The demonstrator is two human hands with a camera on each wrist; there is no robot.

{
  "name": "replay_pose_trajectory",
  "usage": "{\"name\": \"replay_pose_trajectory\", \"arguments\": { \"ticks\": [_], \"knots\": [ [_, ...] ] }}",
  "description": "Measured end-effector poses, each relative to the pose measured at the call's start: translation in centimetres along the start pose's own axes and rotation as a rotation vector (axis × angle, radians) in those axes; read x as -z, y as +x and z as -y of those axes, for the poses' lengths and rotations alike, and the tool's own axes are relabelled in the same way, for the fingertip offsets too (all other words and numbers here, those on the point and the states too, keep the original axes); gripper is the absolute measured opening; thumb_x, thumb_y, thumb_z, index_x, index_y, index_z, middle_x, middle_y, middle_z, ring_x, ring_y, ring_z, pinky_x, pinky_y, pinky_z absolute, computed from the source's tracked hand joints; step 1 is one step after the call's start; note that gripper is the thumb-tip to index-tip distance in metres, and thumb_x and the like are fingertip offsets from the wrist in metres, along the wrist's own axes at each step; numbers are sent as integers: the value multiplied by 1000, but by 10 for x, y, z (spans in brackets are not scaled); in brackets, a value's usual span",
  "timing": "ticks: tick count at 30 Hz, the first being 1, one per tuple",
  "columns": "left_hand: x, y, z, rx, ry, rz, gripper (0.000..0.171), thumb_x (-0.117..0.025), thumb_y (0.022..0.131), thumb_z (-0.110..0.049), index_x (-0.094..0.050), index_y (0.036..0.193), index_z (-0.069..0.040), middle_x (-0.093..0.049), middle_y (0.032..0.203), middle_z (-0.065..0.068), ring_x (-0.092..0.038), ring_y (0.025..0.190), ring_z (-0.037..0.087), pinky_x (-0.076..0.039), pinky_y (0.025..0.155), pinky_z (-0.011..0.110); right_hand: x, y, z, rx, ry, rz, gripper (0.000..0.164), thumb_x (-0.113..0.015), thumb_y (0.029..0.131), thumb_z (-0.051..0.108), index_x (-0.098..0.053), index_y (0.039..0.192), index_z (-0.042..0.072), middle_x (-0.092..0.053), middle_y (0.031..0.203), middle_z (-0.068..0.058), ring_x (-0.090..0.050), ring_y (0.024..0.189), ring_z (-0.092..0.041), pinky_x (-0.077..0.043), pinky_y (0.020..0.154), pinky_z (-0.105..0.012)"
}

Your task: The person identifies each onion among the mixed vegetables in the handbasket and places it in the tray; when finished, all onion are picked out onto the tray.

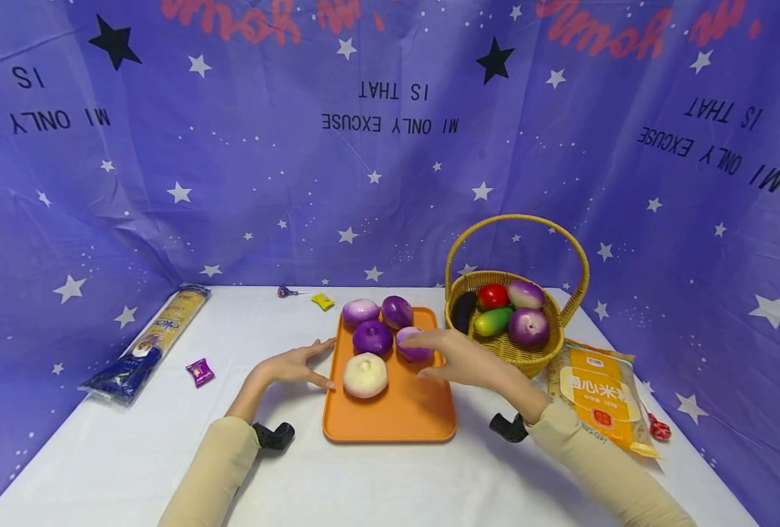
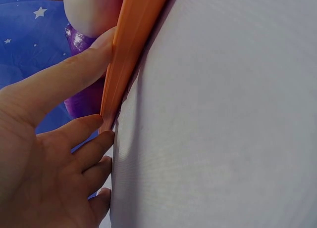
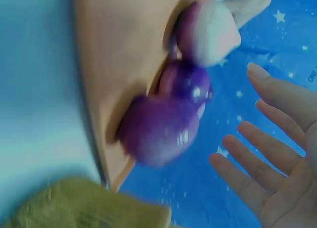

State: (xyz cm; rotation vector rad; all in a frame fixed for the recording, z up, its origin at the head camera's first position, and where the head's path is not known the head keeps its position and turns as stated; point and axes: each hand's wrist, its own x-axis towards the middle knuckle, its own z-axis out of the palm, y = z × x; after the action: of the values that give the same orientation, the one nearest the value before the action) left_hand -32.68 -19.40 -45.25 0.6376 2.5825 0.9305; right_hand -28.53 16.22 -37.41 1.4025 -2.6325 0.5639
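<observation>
An orange tray [image 1: 422,417] holds several round toy vegetables. Nearest the front is a creamy white one [image 1: 365,376], whose other side shows purple in the right wrist view. Behind it sits a dark purple onion-like one [image 1: 372,339], with two more purple ones at the back. My left hand [image 1: 295,364] rests its fingertips on the tray's left rim, thumb and fingers extended. Over the tray's right side hovers my right hand [image 1: 458,357], partly covering a light purple onion-like vegetable [image 3: 158,131]. In the right wrist view its fingers are spread, apart from that vegetable, with nothing in them.
A wicker basket [image 1: 535,359] with a tall handle and several vegetables stands behind right. In front of it lies a yellow food bag [image 1: 597,395]. A long blue-and-yellow pasta bag [image 1: 155,340], a purple candy [image 1: 200,372], a yellow candy [image 1: 322,301] and a lollipop [image 1: 286,291] lie leftward.
</observation>
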Motion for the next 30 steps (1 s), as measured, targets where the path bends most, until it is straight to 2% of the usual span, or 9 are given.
{"name": "replay_pose_trajectory", "arguments": {
  "ticks": [9, 14, 18, 20, 22, 26, 30],
  "knots": [
    [0, 0, 1, 4, -5, 7, 101, -80, 76, -42, -23, 154, -12, -13, 154, 30, -12, 142, 43, -11, 113, 59, 50, -30, -30, -109, -128, 29, 53, -80, 80, 20, -62, 129, 10, -60, 130, -10, -55, 120, -29, -46, 99, -44],
    [1, -2, -2, 1, -3, 6, 101, -79, 77, -41, -23, 154, -10, -13, 154, 31, -13, 142, 44, -12, 113, 59, 73, -41, -54, -139, -187, 51, 52, -82, 77, 17, -64, 125, 8, -65, 122, -9, -61, 107, -27, -46, 96, -50],
    [1, -2, -4, 0, -3, 5, 100, -79, 77, -41, -23, 154, -10, -13, 154, 31, -13, 142, 44, -12, 113, 59, 89, -47, -75, -151, -246, 97, 49, -83, 76, 16, -66, 122, 8, -68, 114, -8, -62, 92, -23, -50, 86, -44],
    [1, -2, -4, 3, -1, 5, 100, -79, 77, -41, -23, 154, -10, -13, 154, 31, -13, 142, 44, -12, 113, 59, 97, -49, -83, -176, -227, 129, 48, -82, 77, 11, -66, 121, 5, -67, 112, -10, -62, 91, -24, -54, 78, -39],
    [1, -2, -3, 5, 4, 5, 100, -79, 77, -41, -23, 154, -11, -13, 154, 30, -13, 142, 44, -12, 113, 59, 104, -50, -90, -224, -214, 163, 47, -80, 78, 9, -65, 122, 4, -67, 113, -12, -64, 94, -25, -56, 79, -39],
    [1, -2, -2, 8, 6, 5, 100, -79, 77, -41, -23, 154, -12, -13, 154, 30, -13, 142, 44, -12, 113, 60, 115, -50, -105, -312, -214, 221, 46, -78, 80, 8, -63, 123, 0, -66, 114, -16, -63, 101, -34, -54, 84, -48],
    [1, -1, -1, 6, 4, 4, 100, -79, 77, -41, -23, 154, -12, -13, 154, 30, -13, 142, 44, -12, 113, 59, 118, -49, -121, -340, -244, 242, 42, -77, 79, 5, -66, 119, 0, -68, 109, -17, -63, 100, -36, -52, 86, -52]
  ]
}}
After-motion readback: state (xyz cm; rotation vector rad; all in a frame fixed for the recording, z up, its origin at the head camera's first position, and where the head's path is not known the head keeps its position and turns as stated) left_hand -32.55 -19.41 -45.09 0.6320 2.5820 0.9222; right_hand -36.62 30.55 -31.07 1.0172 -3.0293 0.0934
